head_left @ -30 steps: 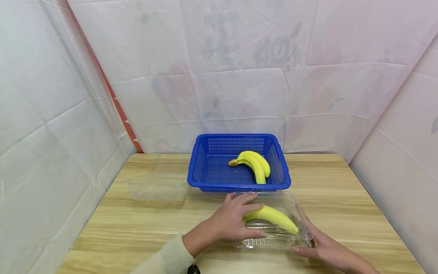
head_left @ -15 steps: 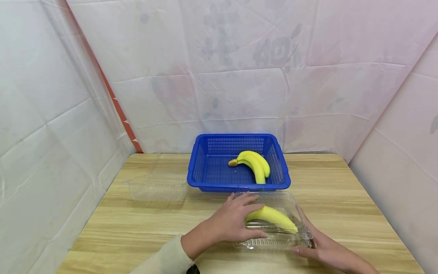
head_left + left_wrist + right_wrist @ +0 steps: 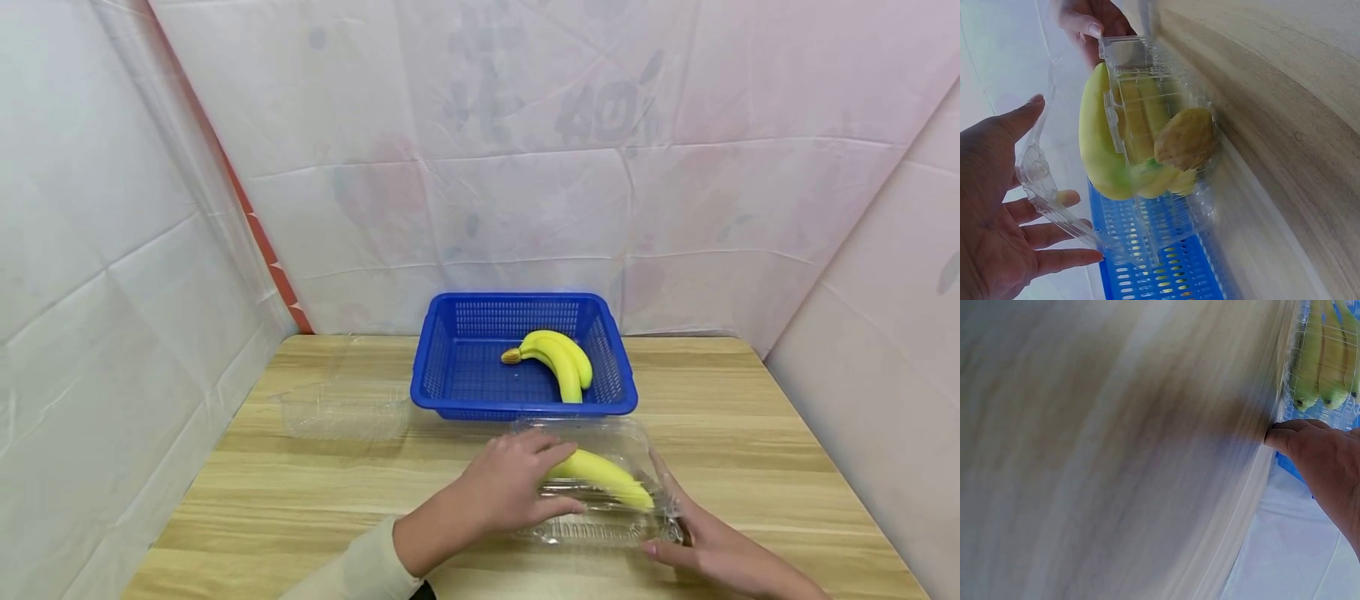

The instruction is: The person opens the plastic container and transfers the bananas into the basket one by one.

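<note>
A clear plastic clamshell box stands on the wooden table near the front. Inside lies a bunch of yellow bananas with a brown stem end. My left hand is over the box's left end, fingers spread and touching the lid. The left wrist view shows this lid tilted up, apart from the base on that side. At the right end, my right hand holds the box, its thumb at the front corner and fingers along the side. Those fingers are partly hidden behind the plastic.
Behind the box stands a blue plastic basket with another bunch of bananas in it. A second clear box, its lid raised, is on the left of the table. White sheets hang around the table.
My left hand has drawn slightly back to the left, its fingers now a little more bent on the lid. The right hand and basket have stayed in place.
</note>
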Tool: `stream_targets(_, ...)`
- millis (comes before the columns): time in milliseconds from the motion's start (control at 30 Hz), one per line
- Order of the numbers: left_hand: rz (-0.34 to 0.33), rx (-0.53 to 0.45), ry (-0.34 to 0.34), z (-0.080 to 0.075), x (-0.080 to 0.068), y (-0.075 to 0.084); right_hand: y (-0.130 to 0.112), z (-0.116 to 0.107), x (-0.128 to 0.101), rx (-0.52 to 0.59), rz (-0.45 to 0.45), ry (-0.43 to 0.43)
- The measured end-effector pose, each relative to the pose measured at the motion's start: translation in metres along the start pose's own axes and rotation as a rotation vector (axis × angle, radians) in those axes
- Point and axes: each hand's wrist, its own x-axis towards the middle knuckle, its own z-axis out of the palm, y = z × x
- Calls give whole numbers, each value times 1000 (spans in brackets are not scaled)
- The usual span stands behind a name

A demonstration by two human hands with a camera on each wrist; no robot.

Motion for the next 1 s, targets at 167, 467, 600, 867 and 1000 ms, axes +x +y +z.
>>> stream_targets(167, 66, 68, 86, -2, -2, 0, -1, -1, 0, 32, 26, -23)
stream_targets(467, 150, 107, 188, -13, -4, -2, -1, -1, -1, 99, 9, -41)
stream_targets(600, 161, 92, 203, -16, -3, -4, 0, -2, 0, 66, 41, -53)
stream_targets(867, 153, -73, 309, -12, 1, -13, -2, -5, 0, -46, 96, -67)
stream_targets(1000, 185, -98, 433, -8, 5, -18, -3, -5, -3, -52, 107, -86)
